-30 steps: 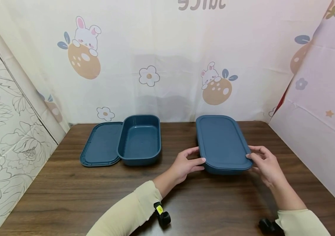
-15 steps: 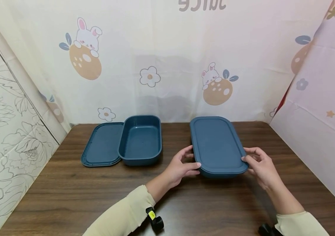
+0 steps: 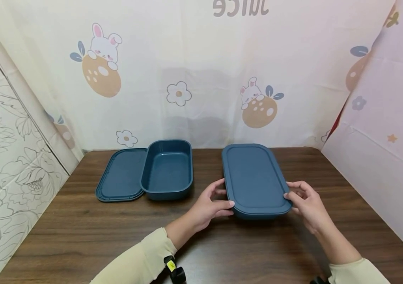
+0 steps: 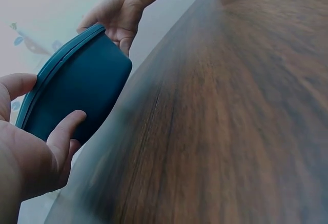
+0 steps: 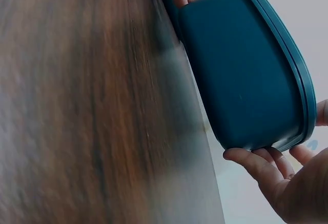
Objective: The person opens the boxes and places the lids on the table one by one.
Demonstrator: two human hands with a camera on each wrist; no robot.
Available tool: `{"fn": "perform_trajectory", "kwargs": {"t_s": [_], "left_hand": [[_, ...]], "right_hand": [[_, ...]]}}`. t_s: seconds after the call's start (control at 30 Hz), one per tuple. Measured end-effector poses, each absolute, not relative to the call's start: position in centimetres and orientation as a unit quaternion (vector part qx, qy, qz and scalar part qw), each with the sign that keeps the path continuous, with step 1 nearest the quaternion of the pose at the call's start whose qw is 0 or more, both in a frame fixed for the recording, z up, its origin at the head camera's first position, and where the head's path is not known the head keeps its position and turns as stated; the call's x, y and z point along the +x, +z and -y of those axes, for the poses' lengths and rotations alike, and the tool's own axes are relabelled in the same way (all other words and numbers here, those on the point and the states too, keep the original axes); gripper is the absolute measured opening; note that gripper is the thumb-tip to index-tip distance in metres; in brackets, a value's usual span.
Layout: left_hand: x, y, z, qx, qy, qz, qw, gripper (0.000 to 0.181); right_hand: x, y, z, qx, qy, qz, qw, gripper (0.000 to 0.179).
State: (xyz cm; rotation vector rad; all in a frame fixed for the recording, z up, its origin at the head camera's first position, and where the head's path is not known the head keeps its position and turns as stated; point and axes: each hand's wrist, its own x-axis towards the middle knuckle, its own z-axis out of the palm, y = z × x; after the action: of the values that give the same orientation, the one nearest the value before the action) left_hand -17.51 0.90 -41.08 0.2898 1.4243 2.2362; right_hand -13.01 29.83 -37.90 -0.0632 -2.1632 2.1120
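Now we hold a lidded dark-blue food container (image 3: 256, 179) between our left hand (image 3: 205, 207) and our right hand (image 3: 309, 207), each grip clamped on a long side near the end closest to us. It is over the right half of the table (image 3: 116, 240); whether its base touches, we cannot tell. To its left stands an open container (image 3: 167, 173), a flat lid (image 3: 120, 175) just beside it.

hands (image 3: 206, 207) gripping lidded box (image 3: 256, 177), open box (image 3: 167, 195)
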Motion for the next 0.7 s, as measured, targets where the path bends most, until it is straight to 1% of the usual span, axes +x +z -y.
{"fn": "perform_trajectory", "kwargs": {"t_s": [0.37, 0.7], "left_hand": [[-16.7, -41.0, 1.1, 0.103, 0.813, -0.522, 0.237, 0.076], [-16.0, -41.0, 3.1, 0.116, 0.810, -0.525, 0.236, 0.076]], "right_hand": [[-12.8, -37.8, -28.2, -0.023, 0.682, 0.730, 0.038, 0.022], [-12.8, -38.0, -26.8, -0.013, 0.680, 0.733, 0.025, 0.026]]}}
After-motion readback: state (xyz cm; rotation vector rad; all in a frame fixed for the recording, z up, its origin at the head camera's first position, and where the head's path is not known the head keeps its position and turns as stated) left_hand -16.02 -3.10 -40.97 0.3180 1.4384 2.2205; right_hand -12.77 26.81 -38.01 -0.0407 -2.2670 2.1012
